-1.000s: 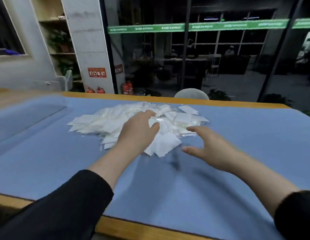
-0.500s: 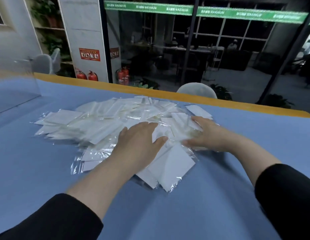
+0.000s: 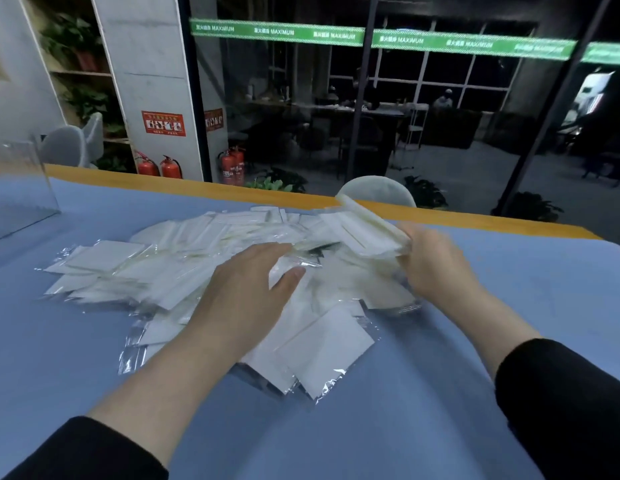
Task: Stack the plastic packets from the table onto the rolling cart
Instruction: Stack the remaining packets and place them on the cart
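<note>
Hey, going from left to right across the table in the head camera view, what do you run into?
Clear acrylic panel → spread pile of plastic packets → left hand resting on the pile → bundle of packets lifted off it → right hand gripping that bundle → bare blue table.

1. The left hand (image 3: pixel 248 292) lies flat on the heap of packets (image 3: pixel 184 268), covering those beneath its palm.
2. The right hand (image 3: pixel 436 261) is motion-blurred; its fingertips vanish behind the bundle (image 3: pixel 369 228) it grips, so the packet count cannot be told.
3. The clear panel (image 3: pixel 19 188) at the table's (image 3: pixel 440 410) far-left corner is cut by the picture's edge.
4. Both sleeves run off the bottom edge.
</note>
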Available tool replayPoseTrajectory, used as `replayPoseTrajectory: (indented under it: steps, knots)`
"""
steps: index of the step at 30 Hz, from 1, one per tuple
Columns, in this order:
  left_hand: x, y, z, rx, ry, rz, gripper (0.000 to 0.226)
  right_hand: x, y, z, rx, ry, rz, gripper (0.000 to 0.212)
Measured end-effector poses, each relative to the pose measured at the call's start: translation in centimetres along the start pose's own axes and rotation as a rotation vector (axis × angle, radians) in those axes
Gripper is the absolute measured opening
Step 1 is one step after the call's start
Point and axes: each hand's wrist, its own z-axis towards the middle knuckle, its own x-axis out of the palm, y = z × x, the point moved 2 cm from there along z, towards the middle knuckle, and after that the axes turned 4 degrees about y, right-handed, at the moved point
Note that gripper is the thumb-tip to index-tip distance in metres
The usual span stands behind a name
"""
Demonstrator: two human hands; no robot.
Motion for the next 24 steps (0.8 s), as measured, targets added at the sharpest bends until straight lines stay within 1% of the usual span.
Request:
replayPoseTrajectory:
  steps: [2, 4, 6, 8, 10, 12, 13, 15, 17, 19, 21, 23, 24]
  knots:
    - [-0.5, -0.5, -0.2, 0.07, -0.093, -0.06, 0.05, -2.9, -0.1, -0.9, -0.035, 0.002, 0.047, 0.019]
    - [-0.8, -1.6, -0.6, 0.155, -0.149, -0.147, 0.062, -6.3, -0.1, -2.4, -0.05, 0.053, 0.098, 0.017]
    - [-0.9, -3.6, -1.1, 0.227, -0.126, -0.301, 0.073, -9.2, -0.2, -4.4, -0.085, 0.119, 0.179, 0.01]
    - [-0.9, -7.0, -1.6, 0.293, -0.075, -0.484, 0.083, -11.4, -0.6, -6.8, -0.081, 0.227, 0.295, 0.011]
    - [-0.5, -10.8, -1.8, 0.302, -0.066, -0.69, 0.08, -12.4, -1.2, -8.7, -0.071, 0.335, 0.335, 0.017]
    - [1.0, -14.0, -2.1, 0.231, -0.083, -0.902, 0.072, -12.2, -2.1, -9.8, -0.059, 0.373, 0.297, 0.011]
    - [2.3, -15.1, -2.3, 0.186, -0.093, -0.954, 0.063, -11.8, -2.6, -10.1, -0.048, 0.375, 0.269, 0.012]
    - [5.0, -16.1, -2.7, 0.075, -0.124, -0.931, 0.044, -10.4, -3.6, -10.9, -0.038, 0.366, 0.256, 0.019]
    - [7.1, -15.3, -2.6, -0.066, -0.144, -0.875, 0.039, -8.7, -4.7, -11.9, -0.028, 0.297, 0.331, 0.023]
    - [7.9, -14.0, -2.1, -0.153, -0.158, -0.888, 0.038, -7.3, -6.4, -12.5, 0.0, 0.193, 0.447, 0.028]
    - [7.9, -13.4, -1.8, -0.162, -0.141, -0.917, 0.041, -6.2, -7.6, -13.0, 0.024, 0.181, 0.531, 0.034]
    - [8.1, -13.8, -2.0, -0.117, -0.043, -0.865, 0.042, -5.4, -7.9, -13.0, 0.006, 0.218, 0.55, 0.037]
    - [8.5, -14.1, -2.2, -0.088, 0.018, -0.822, 0.042, -5.2, -7.7, -13.0, -0.02, 0.215, 0.553, 0.034]
